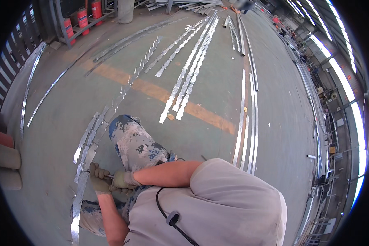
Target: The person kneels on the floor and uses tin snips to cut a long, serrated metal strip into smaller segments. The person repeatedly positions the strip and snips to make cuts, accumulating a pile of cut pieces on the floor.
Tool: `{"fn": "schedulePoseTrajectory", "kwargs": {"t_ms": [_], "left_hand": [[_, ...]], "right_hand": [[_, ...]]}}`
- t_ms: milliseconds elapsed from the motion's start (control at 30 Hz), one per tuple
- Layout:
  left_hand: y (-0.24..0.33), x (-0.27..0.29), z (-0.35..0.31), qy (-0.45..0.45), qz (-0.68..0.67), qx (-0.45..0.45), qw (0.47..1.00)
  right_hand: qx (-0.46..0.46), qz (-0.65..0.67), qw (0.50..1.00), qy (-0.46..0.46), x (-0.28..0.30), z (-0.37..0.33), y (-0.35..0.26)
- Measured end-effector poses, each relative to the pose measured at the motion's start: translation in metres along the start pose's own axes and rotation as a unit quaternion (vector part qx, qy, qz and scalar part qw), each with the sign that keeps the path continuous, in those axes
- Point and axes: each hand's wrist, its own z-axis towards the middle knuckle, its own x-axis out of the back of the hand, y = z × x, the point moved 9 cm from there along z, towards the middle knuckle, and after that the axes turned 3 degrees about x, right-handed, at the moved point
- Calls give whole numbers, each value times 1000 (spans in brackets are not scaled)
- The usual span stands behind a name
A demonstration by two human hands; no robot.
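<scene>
a: ok so where are the hands in this one?

b: left hand [100,180] is gloved and just beside a bundle of shiny metal strips [85,157]. right hand [121,181], gloved too, is tucked in close by the left, with that forearm coming across the body.

a: grip wide or narrow?

b: fingers look bent on both, but honestly can't tell how tight either grip is or what's in it. a small silvery bit [110,176] shows between them, too tiny to make out.

a: and the bundle?

b: on the floor [209,143], person's left side, pieces overlapping lengthwise. there's a thin dark wire [84,171] by it, near the left fingers.

a: anything else around?

b: yeah, more loose strips [174,89] up ahead, some crossing a faded orange stripe [149,88], long rails [252,110] off right, red cylinders [83,18] upper left. camo trousers [131,141] right by the hands.
</scene>
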Motion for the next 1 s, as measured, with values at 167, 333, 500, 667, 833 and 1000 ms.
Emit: {"fn": "schedulePoseTrajectory", "kwargs": {"t_ms": [167,333,500,667,833,1000], "left_hand": [[4,8,0,19,17,-16,1000],[5,-11,-18,59,149,-63,985],[40,37,-18,-70,94,-65,991],[69,27,-76,77,-39,-209,974],[103,64,-79,47,-124,-314,940],[100,26,-107,89,-113,-368,919]], "right_hand": [[3,-7,1000,0,0,-6,-6],[-15,47,997,-53,-4,3,3],[-36,94,984,-145,-16,18,14],[-23,74,988,-137,-13,-2,4],[-22,61,988,-140,-8,3,7],[-4,90,984,-153,-7,-5,3]]}}
